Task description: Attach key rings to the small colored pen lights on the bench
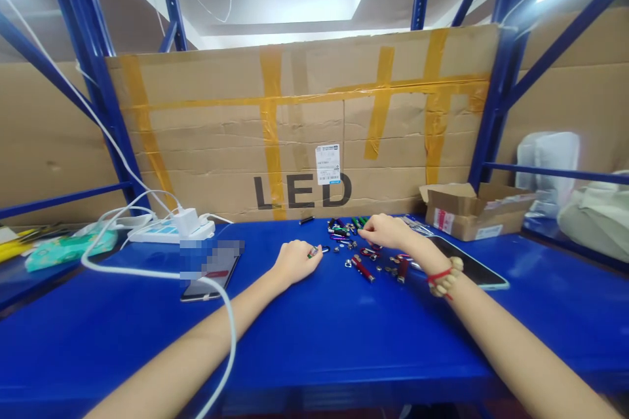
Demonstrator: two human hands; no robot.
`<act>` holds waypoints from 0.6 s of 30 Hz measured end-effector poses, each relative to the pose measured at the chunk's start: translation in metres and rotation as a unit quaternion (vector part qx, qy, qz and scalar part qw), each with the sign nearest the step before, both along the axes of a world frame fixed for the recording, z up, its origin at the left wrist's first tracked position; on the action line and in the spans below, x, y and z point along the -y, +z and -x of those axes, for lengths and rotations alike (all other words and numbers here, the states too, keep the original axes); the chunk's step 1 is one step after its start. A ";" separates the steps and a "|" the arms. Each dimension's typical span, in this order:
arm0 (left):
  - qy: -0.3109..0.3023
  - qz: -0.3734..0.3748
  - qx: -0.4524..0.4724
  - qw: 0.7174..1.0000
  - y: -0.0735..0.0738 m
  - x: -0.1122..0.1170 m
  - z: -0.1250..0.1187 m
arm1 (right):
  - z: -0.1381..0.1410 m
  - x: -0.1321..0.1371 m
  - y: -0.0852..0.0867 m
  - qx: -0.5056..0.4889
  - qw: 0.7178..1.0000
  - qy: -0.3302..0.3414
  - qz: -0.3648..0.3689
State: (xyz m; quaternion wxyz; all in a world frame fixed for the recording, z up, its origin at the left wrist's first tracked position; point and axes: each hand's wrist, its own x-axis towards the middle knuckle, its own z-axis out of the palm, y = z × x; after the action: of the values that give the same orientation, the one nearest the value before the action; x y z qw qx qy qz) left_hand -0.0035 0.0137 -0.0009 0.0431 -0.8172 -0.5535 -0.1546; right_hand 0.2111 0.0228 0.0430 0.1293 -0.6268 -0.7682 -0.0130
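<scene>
My left hand [296, 261] rests closed on the blue tabletop, its fingers around a small green tube with a metal clip [312, 252], mostly hidden by them. My right hand [386, 231] reaches over the far right side of a scatter of small metal parts. Its fingers point down and close together among the parts; whatever they touch is too small to make out. Closer to me lie a dark red tube [362, 269] and another red tube [402, 270]. Green tubes [359, 222] lie beyond, near the fingertips. A black tube [306, 220] sits apart at the back.
A phone [211, 278] lies left of my left hand, and a white cable [147, 271] loops across to the front edge. Behind it is a power strip [170, 230]. A tablet [469, 263] lies under my right forearm's far side. An open carton [476, 213] stands back right.
</scene>
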 end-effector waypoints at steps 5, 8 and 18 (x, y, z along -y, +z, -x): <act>-0.024 -0.001 -0.009 1.000 0.000 0.005 -0.002 | -0.017 -0.002 -0.007 -0.009 0.995 -0.005 0.094; -0.068 0.002 -0.022 0.997 -0.001 0.006 -0.003 | -0.019 0.000 -0.004 -0.020 0.997 -0.026 0.076; -0.083 0.028 0.006 0.996 -0.002 0.001 -0.001 | -0.018 0.015 0.006 0.024 0.985 -0.162 0.044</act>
State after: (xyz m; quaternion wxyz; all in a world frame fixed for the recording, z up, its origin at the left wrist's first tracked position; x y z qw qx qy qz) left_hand -0.0028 0.0127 -0.0029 0.0035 -0.8605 -0.4878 -0.1467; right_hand 0.2289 0.0081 0.0495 0.0794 -0.7478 -0.6590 -0.0152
